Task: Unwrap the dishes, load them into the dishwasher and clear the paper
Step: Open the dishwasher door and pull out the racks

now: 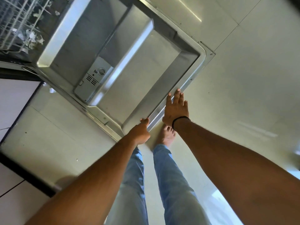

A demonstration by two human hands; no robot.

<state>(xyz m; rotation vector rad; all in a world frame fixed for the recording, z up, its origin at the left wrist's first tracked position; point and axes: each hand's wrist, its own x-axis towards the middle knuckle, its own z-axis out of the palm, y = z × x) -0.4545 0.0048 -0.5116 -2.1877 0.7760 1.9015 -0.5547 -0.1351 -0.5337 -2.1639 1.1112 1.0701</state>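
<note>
1. Since the dishwasher door (113,62) lies folded down flat over the pale tiled floor (243,78), both hands sit at its free front edge, so the step in hand looks like swinging it up to close. That suggests the loading is done or nearly so.
2. Beyond the door's hinge edge, at the top left, the wire rack (17,21) is pulled partly into view. Pale shapes among its wires may be dishes or scraps of paper; the blur there stops me telling which.
3. On the door's inner face near its left edge sits the detergent dispenser (93,78), with a round cap and a slotted vent.
4. At the front edge, towards its right corner, the right hand (176,109) is spread flat with straight fingers, gripping nothing.
5. Near the middle of that edge, the left hand (141,132) curls its fingers over the lip.
6. To lift well, I'd want both hands under the lip, rising evenly, with the bare foot (167,135) just below kept back and the rack pushed fully in first.
7. No brand, label or writing is readable anywhere.
</note>
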